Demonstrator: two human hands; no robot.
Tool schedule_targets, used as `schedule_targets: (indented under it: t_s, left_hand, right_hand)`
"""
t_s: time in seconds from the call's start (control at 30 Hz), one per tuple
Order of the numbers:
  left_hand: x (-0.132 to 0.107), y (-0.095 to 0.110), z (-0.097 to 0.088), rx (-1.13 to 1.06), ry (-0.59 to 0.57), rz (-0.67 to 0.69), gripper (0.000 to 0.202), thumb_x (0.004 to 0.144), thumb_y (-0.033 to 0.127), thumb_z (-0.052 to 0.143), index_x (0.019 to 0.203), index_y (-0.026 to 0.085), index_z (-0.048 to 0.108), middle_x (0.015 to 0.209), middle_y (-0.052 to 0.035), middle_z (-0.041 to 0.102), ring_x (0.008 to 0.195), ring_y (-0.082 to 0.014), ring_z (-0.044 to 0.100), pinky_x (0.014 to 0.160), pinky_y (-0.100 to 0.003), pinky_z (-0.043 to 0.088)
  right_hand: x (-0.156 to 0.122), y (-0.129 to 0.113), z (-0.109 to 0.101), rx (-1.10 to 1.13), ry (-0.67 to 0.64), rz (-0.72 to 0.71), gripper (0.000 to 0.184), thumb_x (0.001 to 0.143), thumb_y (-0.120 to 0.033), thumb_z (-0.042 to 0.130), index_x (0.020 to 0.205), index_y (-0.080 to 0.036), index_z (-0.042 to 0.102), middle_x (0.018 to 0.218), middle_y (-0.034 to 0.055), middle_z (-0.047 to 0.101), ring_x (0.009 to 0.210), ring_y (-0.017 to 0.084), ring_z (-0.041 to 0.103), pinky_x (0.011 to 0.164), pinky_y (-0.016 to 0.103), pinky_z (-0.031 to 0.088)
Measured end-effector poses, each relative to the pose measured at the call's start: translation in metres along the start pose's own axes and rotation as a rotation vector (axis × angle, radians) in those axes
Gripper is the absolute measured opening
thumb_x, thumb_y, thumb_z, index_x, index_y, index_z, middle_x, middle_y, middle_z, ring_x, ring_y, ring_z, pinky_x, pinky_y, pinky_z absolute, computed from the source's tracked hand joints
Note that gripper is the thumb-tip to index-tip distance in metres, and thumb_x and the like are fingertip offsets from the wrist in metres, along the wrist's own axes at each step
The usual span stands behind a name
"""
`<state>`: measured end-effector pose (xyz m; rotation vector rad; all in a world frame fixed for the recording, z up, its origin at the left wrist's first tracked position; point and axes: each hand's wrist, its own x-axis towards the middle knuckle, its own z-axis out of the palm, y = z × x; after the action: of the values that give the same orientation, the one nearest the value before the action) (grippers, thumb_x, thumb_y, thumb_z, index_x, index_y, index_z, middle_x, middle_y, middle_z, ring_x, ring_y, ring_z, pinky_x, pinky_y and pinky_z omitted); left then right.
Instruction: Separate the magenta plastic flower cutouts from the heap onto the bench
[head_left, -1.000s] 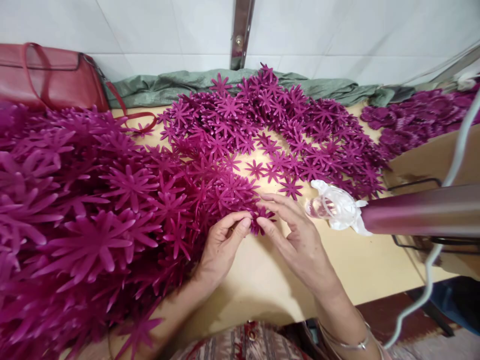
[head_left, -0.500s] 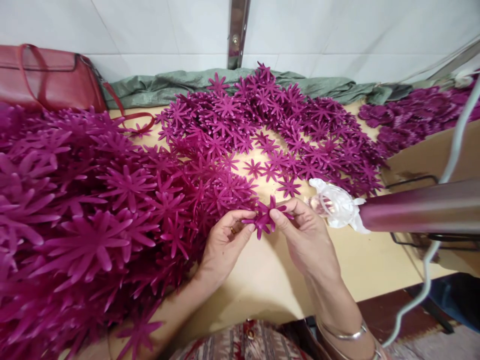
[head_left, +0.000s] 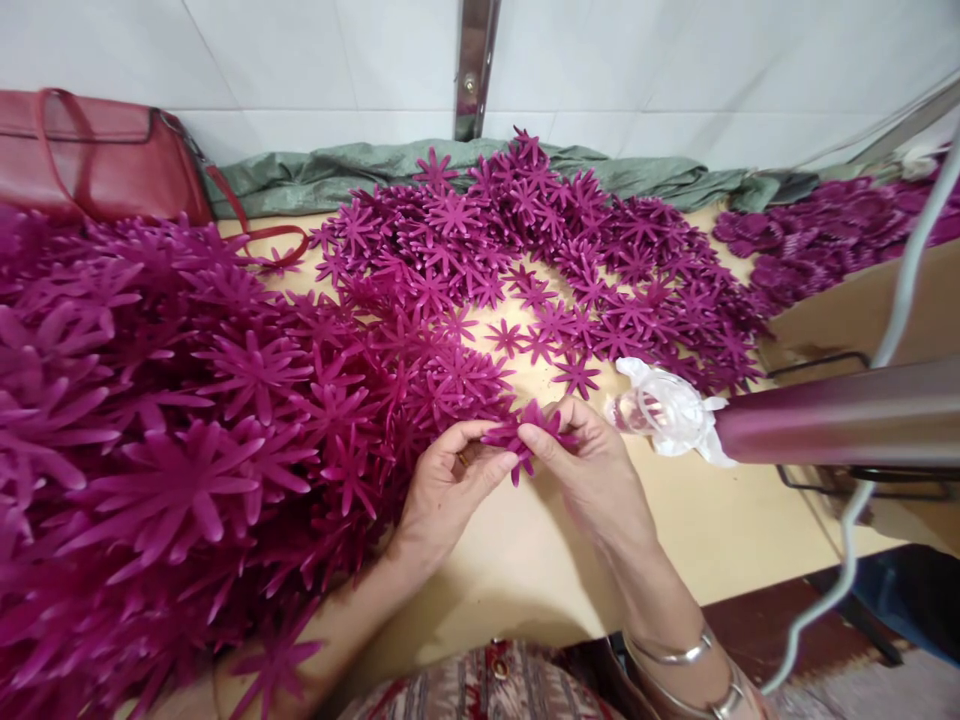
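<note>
- Left hand (head_left: 448, 482): fingers pinched on the left edge of one magenta flower (head_left: 504, 438), thumb on top.
- Right hand (head_left: 596, 470): fingers clenched on the same flower from the right, thumb tip pressed on its middle.
- Flower: held between both hands just above the counter (head_left: 712, 530), at the near edge of the left pile (head_left: 187, 430); its petals stick out above and below the fingers.
- Left pile: magenta flowers heaped deep, covering the left of the counter.
- Far pile (head_left: 540, 220): the same flowers in an arc across the far side, with loose ones lying singly near its inner edge.
- Tool (head_left: 840, 415): maroon barrel reaching in from the right, its clear tip (head_left: 664, 410) just right of the right hand, not touching it.
- Cable (head_left: 846, 540): white, hanging across the barrel at the right.
- Bag (head_left: 90, 150): red, far left, against the wall.
- Cloth (head_left: 337, 170): green, bunched along the far edge.
- Bangles (head_left: 675, 655): on the right wrist.
</note>
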<state>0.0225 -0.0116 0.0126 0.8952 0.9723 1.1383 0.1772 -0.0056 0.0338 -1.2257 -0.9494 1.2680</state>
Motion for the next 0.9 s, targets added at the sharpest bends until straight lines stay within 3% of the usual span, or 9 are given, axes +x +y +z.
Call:
schedule_targets:
  t_s: [0.23,0.47,0.63,0.8,0.9]
  left_hand:
    - [0.001,0.001,-0.001,0.064,0.032,0.027,0.010,0.084,0.026,0.078,0.088,0.018,0.072,0.088,-0.0013,0.076,0.083,-0.0145,0.067,0.079,-0.025,0.054]
    - [0.000,-0.007,-0.004,0.043,0.076,-0.041,0.014,0.091,0.031,0.073,0.097,0.018,0.071,0.095,-0.0019,0.074,0.088,-0.0143,0.063,0.084,-0.025,0.050]
    - [0.001,-0.009,-0.004,-0.008,0.075,-0.042,0.017,0.091,0.033,0.075,0.097,0.018,0.070,0.096,-0.0016,0.072,0.091,-0.0144,0.063,0.088,-0.026,0.049]
    - [0.003,-0.006,-0.004,-0.176,0.136,-0.069,0.022,0.091,0.041,0.077,0.100,0.022,0.071,0.090,0.0013,0.069,0.079,-0.0111,0.059,0.074,-0.023,0.048]
    - [0.004,-0.004,-0.002,-0.272,0.150,-0.066,0.031,0.085,0.041,0.082,0.110,0.025,0.070,0.100,0.0000,0.071,0.085,-0.0116,0.062,0.074,-0.022,0.049]
  right_hand:
    - [0.002,-0.005,0.003,0.188,-0.049,0.103,0.049,0.072,-0.041,0.094,0.064,-0.021,0.050,0.058,-0.0071,0.057,0.051,0.008,0.049,0.050,0.022,0.045]
    - [0.008,-0.017,-0.008,0.317,0.176,0.072,0.033,0.072,-0.045,0.095,0.076,-0.025,0.069,0.073,-0.0050,0.067,0.064,0.008,0.059,0.060,0.020,0.052]
    - [0.010,-0.023,-0.012,0.275,0.073,0.078,0.024,0.079,-0.041,0.090,0.093,-0.028,0.078,0.086,-0.0020,0.071,0.074,0.011,0.061,0.069,0.024,0.054]
    - [0.012,-0.014,-0.010,0.195,0.104,-0.005,0.023,0.073,-0.038,0.095,0.083,-0.025,0.078,0.077,-0.0036,0.069,0.071,0.010,0.059,0.071,0.023,0.051]
    - [0.013,-0.009,-0.010,0.144,0.139,-0.052,0.025,0.075,-0.042,0.093,0.078,-0.024,0.076,0.073,-0.0040,0.068,0.069,0.010,0.058,0.069,0.023,0.049]
